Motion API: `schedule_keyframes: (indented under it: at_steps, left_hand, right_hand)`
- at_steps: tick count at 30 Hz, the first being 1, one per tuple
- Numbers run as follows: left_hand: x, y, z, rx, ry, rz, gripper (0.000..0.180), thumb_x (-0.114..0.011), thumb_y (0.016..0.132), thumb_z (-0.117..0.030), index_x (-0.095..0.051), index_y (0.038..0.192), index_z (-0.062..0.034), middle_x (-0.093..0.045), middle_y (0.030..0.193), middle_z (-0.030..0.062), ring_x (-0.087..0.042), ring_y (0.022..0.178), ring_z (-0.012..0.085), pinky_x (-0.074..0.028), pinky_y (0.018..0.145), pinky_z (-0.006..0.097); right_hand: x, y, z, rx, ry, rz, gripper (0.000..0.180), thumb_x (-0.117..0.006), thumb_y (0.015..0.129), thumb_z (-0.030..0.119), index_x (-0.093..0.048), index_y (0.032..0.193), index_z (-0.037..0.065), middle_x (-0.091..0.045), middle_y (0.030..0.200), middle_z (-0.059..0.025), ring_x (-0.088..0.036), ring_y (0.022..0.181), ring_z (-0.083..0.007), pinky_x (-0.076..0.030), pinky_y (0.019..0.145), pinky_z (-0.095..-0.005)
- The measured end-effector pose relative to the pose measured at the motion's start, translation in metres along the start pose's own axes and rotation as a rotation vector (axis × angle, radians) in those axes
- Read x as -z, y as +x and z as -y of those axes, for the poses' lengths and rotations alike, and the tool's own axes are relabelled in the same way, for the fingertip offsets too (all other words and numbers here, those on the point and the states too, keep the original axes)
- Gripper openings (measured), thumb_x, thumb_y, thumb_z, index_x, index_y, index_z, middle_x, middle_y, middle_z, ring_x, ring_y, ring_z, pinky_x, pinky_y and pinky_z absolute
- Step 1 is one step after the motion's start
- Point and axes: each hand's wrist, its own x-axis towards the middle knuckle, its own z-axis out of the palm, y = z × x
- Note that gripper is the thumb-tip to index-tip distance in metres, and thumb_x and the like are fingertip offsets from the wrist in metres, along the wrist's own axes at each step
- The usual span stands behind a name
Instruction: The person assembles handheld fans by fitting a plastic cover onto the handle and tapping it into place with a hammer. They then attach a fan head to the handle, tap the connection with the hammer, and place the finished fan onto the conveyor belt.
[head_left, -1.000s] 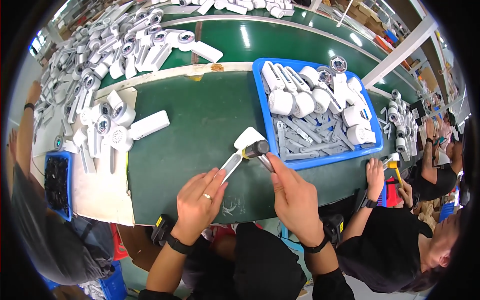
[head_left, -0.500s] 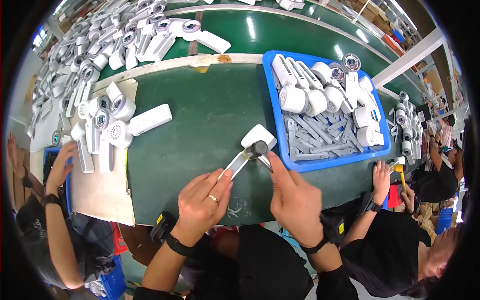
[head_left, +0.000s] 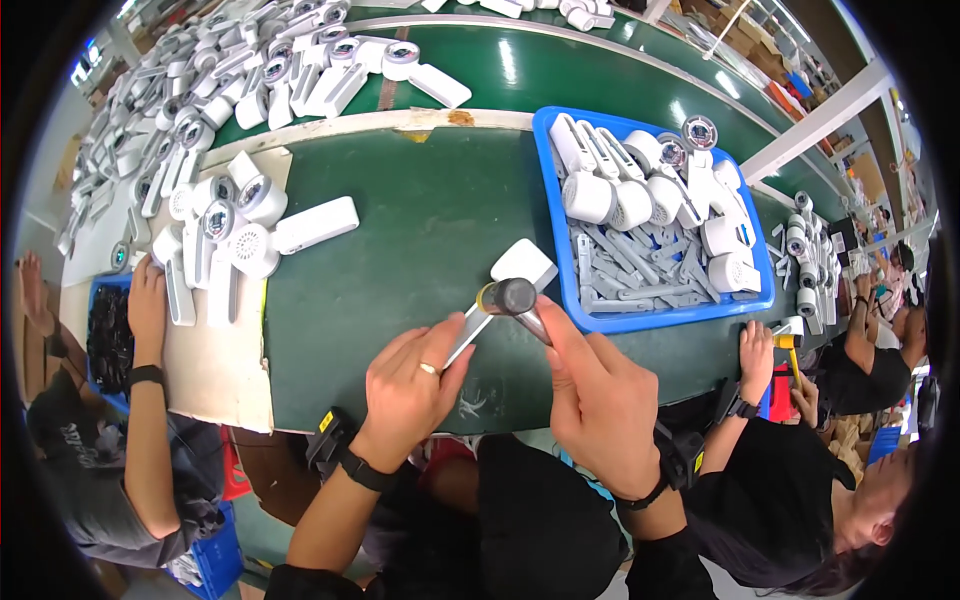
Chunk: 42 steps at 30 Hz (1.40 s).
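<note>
My left hand [head_left: 408,388] is closed on a white handheld fan [head_left: 526,262], gripping the handle with its long grey strip. The fan lies low over the green table, its wide end pointing away from me. In my right hand [head_left: 605,410] is a hammer [head_left: 514,296] with a dark round face and a yellowish band, its fingers wrapped round the metal shaft. The hammer head sits over the fan's handle, just beyond my left fingertips, hiding that part. Whether it touches the fan, I cannot tell.
A blue tray [head_left: 568,290] at right holds white fan bodies and many grey strips [head_left: 640,265]. More fans [head_left: 255,250] lie on cardboard [head_left: 245,375] at left, beside a large pile [head_left: 200,80]. Co-workers sit on both sides; the right one holds a yellow-headed hammer [head_left: 788,341].
The whole view has shifted slightly. My hammer head now covers more of the fan's handle. At left, a co-worker's hand has moved to the fans on the cardboard.
</note>
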Motion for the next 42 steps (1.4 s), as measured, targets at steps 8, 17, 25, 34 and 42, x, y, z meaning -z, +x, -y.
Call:
schedule_keyframes:
  at_steps: [8, 17, 25, 34, 42]
  left_hand:
    - [-0.007, -0.007, 0.003, 0.037, -0.050, -0.064, 0.069, -0.084, 0.084, -0.004, -0.047, 0.141, 0.0040, -0.076, 0.099, 0.0119, -0.073, 0.082, 0.0335, -0.059, 0.073, 0.040]
    - [-0.007, -0.008, 0.006, 0.053, -0.065, -0.064, 0.073, -0.085, 0.083, -0.005, -0.045, 0.144, 0.0049, -0.077, 0.100, 0.0104, -0.072, 0.076, 0.0325, -0.059, 0.070, 0.039]
    - [-0.006, -0.007, 0.006, 0.013, -0.021, -0.053, 0.081, -0.084, 0.083, -0.005, -0.040, 0.150, 0.0057, -0.077, 0.103, 0.0100, -0.072, 0.076, 0.0317, -0.059, 0.070, 0.039]
    - [-0.003, -0.010, 0.006, -0.143, 0.100, -0.128, 0.090, -0.083, 0.080, 0.005, -0.034, 0.155, 0.0018, -0.076, 0.117, 0.0121, -0.073, 0.098, 0.0344, -0.062, 0.088, 0.045]
    - [0.001, -0.011, 0.006, -0.157, 0.142, -0.056, 0.094, -0.080, 0.081, 0.010, -0.027, 0.158, 0.0029, -0.074, 0.124, 0.0159, -0.072, 0.115, 0.0393, -0.058, 0.095, 0.049]
  right_hand:
    - [-0.010, -0.006, 0.001, 0.040, 0.045, 0.005, 0.043, -0.064, 0.096, 0.003, -0.067, 0.139, 0.011, -0.064, 0.080, -0.0125, -0.062, 0.062, -0.0321, -0.048, 0.056, -0.0398]
    - [-0.014, -0.007, 0.005, 0.021, -0.133, 0.142, 0.044, -0.066, 0.095, 0.010, -0.067, 0.139, 0.018, -0.057, 0.071, -0.0083, -0.060, 0.058, -0.0334, -0.049, 0.054, -0.0441]
    - [-0.027, -0.011, -0.009, 0.011, -0.048, 0.204, 0.045, -0.067, 0.098, 0.011, -0.064, 0.142, 0.016, -0.064, 0.078, -0.0115, -0.066, 0.065, -0.0329, -0.054, 0.058, -0.0390]
    - [-0.003, -0.035, -0.061, -0.608, 1.187, 0.035, 0.038, -0.056, 0.112, 0.021, -0.056, 0.145, 0.002, -0.042, 0.071, 0.0080, -0.036, 0.057, -0.0003, -0.029, 0.051, -0.0189]
    - [-0.019, -0.049, -0.099, -0.701, 1.244, 0.112, 0.036, -0.057, 0.111, 0.019, -0.057, 0.142, 0.003, -0.040, 0.067, 0.0091, -0.032, 0.050, 0.0000, -0.024, 0.044, -0.0207]
